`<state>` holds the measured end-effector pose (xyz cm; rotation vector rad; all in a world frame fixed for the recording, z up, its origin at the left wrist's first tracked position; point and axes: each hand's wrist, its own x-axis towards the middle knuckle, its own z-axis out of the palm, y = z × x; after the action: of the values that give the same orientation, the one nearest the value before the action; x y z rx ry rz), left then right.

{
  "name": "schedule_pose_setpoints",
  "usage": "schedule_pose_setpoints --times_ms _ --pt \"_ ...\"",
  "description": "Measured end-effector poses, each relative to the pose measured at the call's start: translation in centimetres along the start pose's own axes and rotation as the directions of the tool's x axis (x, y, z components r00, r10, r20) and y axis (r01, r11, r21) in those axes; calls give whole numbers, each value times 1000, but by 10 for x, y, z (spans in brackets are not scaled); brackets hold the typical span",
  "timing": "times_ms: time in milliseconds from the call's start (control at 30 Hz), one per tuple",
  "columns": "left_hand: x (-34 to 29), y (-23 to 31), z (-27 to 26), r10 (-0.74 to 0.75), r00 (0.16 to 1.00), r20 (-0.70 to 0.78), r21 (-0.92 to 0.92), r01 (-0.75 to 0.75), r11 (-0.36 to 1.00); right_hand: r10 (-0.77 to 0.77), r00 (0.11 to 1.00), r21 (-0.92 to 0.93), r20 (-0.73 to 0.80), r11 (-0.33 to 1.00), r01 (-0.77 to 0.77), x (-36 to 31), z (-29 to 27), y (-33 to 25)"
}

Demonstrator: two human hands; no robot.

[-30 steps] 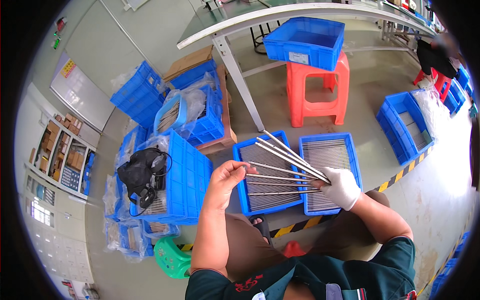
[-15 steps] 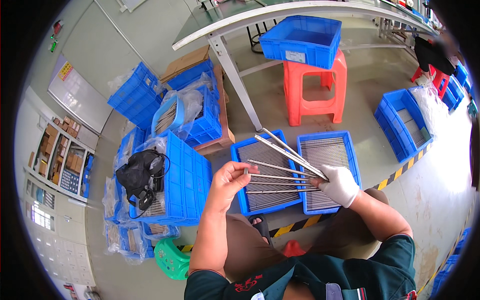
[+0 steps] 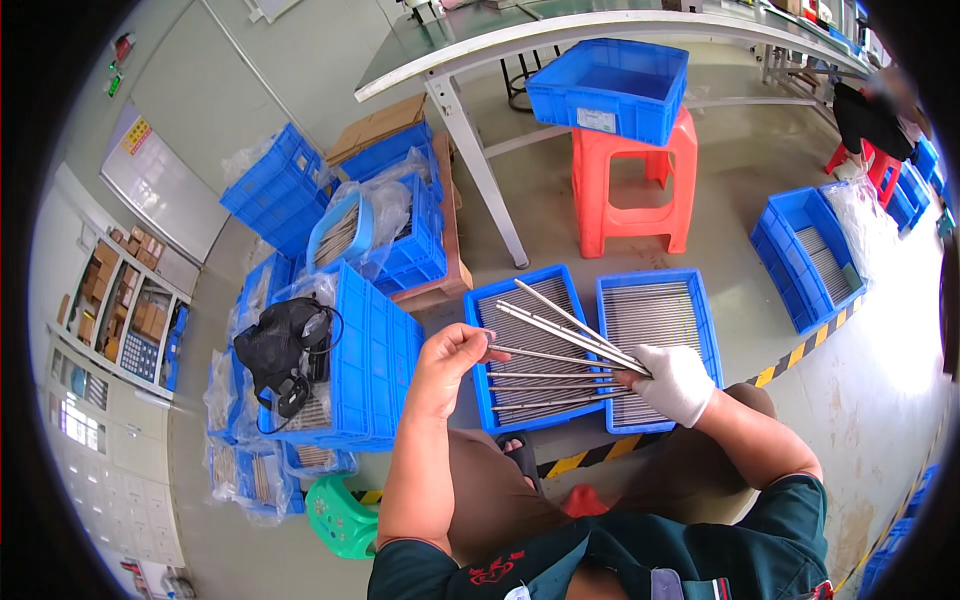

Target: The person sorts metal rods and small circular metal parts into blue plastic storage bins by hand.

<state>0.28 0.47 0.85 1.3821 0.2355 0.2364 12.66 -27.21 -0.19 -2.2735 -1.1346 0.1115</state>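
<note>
My right hand (image 3: 682,385), in a white glove, is closed round one end of several thin metal rods (image 3: 560,332) that fan out to the left. My bare left hand (image 3: 452,362) pinches the far end of one of these rods between thumb and fingers. Below the hands stand two shallow blue crates, a left one (image 3: 486,408) and a right one (image 3: 714,345). Both hold rows of similar rods lying side by side. The fanned rods hide part of the left crate's contents.
Stacked blue crates (image 3: 375,365) with a black bag (image 3: 285,350) on top stand at left, near a green stool (image 3: 342,518). Ahead, a red stool (image 3: 632,220) bears a blue crate (image 3: 600,122) beside a workbench (image 3: 470,45). Another crate (image 3: 785,270) stands right; a person sits beyond.
The fan of rods has shifted: the upper rods have swung lower and leftward. My left hand has moved slightly and now pinches a rod's end.
</note>
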Motion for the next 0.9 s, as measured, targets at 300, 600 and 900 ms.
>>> schedule_pose_setpoints --times_ms 300,600,900 --pt "-1 -2 -1 23 1000 14 28 -23 999 -16 1000 -19 1 1000 16 0 -2 -3" --pt "-7 4 -15 43 999 -3 65 -43 997 105 942 267 319 944 -196 3 -3 1" --pt "-4 6 -10 -132 991 13 36 131 991 -2 643 545 766 534 -647 -2 -4 0"
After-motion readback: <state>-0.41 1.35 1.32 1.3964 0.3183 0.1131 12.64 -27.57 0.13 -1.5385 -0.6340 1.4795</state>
